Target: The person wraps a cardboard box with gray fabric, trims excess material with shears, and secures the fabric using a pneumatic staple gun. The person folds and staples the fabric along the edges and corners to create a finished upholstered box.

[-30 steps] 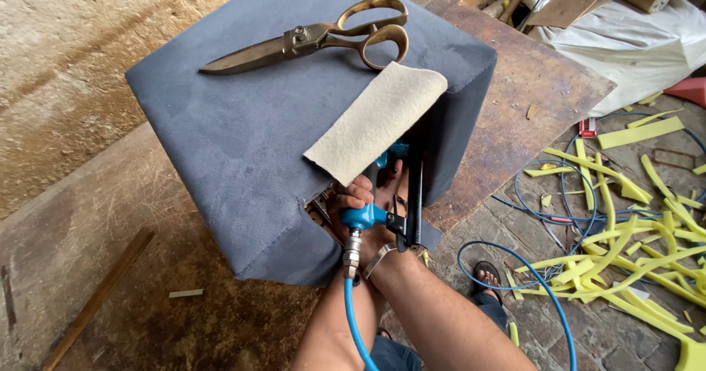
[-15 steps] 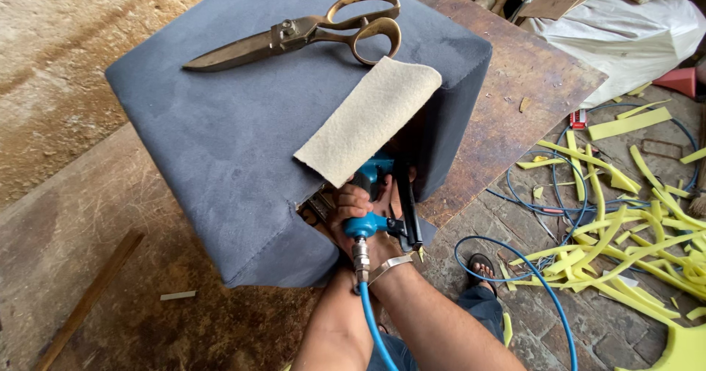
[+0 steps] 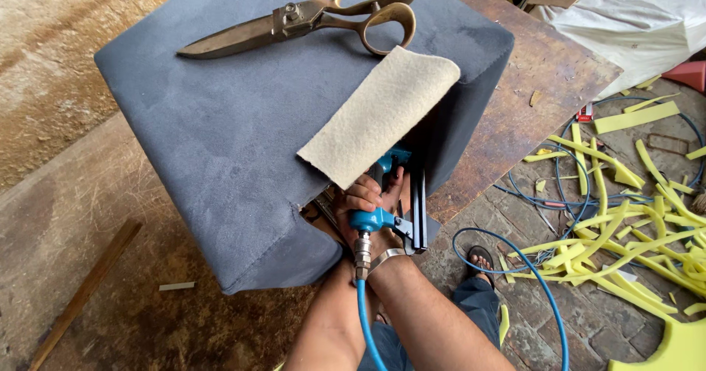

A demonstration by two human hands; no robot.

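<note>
Two hands crowd the cushion's (image 3: 243, 136) near side: right hand (image 3: 379, 209) has crept up, fingers wrapped round the blue stapler (image 3: 382, 205) under the beige flap (image 3: 379, 117); left hand (image 3: 340, 220) mostly hidden, grip unclear. Scissors (image 3: 309, 14) unmoved on top.

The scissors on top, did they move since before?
No. The scissors lie in the same spot on the blue cushion, handles beside the beige flap; only the camera shifted.
</note>
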